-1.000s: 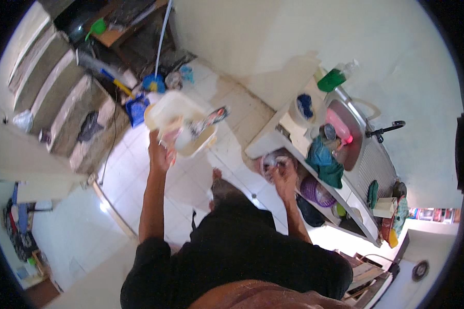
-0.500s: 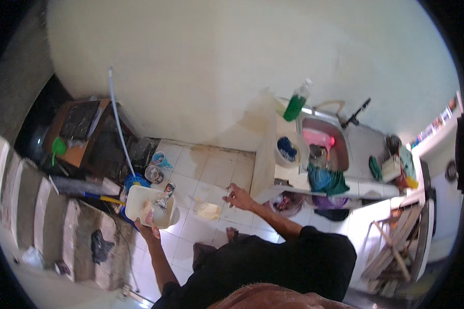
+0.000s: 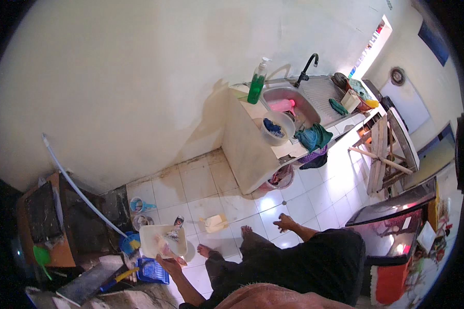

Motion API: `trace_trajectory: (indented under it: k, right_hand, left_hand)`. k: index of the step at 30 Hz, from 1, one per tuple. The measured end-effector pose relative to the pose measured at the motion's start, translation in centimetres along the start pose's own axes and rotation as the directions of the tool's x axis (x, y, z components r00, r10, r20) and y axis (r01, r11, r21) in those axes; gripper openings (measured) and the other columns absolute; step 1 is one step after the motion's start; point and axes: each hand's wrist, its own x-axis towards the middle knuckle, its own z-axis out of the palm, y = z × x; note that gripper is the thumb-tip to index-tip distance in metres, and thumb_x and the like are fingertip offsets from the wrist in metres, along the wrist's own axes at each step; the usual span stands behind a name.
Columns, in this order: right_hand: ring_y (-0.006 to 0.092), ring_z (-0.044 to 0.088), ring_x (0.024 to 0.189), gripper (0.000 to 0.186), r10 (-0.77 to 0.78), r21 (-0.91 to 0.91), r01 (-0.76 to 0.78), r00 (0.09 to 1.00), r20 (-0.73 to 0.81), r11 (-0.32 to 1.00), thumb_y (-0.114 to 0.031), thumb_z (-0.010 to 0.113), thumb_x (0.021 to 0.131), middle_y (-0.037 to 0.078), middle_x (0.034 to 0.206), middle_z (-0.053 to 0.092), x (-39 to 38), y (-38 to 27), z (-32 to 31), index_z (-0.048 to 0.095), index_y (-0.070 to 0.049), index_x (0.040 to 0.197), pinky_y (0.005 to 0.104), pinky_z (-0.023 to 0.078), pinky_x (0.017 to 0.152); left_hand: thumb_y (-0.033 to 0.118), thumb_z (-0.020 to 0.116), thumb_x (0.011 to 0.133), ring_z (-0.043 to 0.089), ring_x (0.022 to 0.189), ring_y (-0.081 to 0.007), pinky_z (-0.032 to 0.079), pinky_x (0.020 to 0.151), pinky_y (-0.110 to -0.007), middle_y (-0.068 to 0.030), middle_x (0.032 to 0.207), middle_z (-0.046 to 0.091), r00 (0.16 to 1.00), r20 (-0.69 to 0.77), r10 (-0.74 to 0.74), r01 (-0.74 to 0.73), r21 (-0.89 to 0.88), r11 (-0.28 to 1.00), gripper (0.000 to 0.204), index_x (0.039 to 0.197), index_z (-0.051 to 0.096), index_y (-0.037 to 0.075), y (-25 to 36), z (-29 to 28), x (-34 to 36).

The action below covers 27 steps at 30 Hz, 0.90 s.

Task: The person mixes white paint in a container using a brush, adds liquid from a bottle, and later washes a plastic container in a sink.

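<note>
My left hand (image 3: 170,265) grips the near edge of a cream plastic tub (image 3: 148,242), held above the floor at the lower left. Pinkish and whitish material (image 3: 162,244) lies inside; I cannot make out exactly what it is. A small printed cylinder (image 3: 178,221) shows at the tub's far edge. My right hand (image 3: 286,223) hangs over the tiles with its fingers apart and nothing visible in them. Between the hands, a pale yellow flat piece (image 3: 214,223) lies on the floor, a thin rod (image 3: 258,211) stretching right from it.
Ahead right stands a counter with a steel sink (image 3: 314,114), a green soap bottle (image 3: 257,82) and a clear bowl (image 3: 277,129). Left are a wooden cabinet (image 3: 62,247), a pale hose (image 3: 77,188) and a blue tray (image 3: 153,270). Folded wooden legs (image 3: 381,154) stand right.
The view has turned toward the right. My right hand has moved away from the yellow piece, toward the right. The tub stays in my left hand.
</note>
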Motion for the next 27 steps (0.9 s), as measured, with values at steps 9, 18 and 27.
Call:
trace_trajectory:
  k: [9,18,27]
  right_hand:
    - [0.0371,0.067,0.089,0.066,-0.122,-0.380,0.109,0.992,-0.010,0.918,-0.053,0.066,0.082,0.025,0.097,0.067,3.9,4.1,8.2,0.051,-0.001,0.120,0.0475,0.052,0.079]
    - [0.0180,0.067,0.063,0.036,-0.005,0.121,-0.015,0.987,0.163,0.992,-0.022,0.063,0.092,0.013,0.080,0.067,12.0,2.2,12.8,0.047,-0.005,0.120,0.0294,0.049,0.048]
    - [0.0243,0.066,0.056,0.039,0.380,-0.140,-0.365,0.918,0.111,0.921,-0.026,0.060,0.093,0.018,0.081,0.068,12.7,20.2,7.6,0.046,-0.003,0.120,0.0345,0.051,0.045]
  left_hand:
    - [0.039,0.046,0.094,0.054,0.115,-0.0260,0.044,0.099,-0.043,-0.0118,0.127,0.054,0.995,-0.102,-0.023,0.034,0.108,0.994,0.053,0.132,0.046,0.002,-8.4,-9.1,5.9]
    - [0.039,0.045,0.098,0.060,0.101,-0.0230,0.052,0.085,-0.040,-0.0098,0.120,0.060,0.988,-0.114,-0.104,0.109,0.041,0.993,0.044,0.127,0.050,0.006,-18.1,-16.5,14.6]
    - [0.025,0.048,0.091,0.056,0.115,-0.0254,0.042,0.102,-0.040,-0.0115,0.124,0.059,0.953,-0.187,-0.237,0.199,-0.202,0.959,0.044,0.127,0.049,0.000,-28.1,-17.2,21.3]
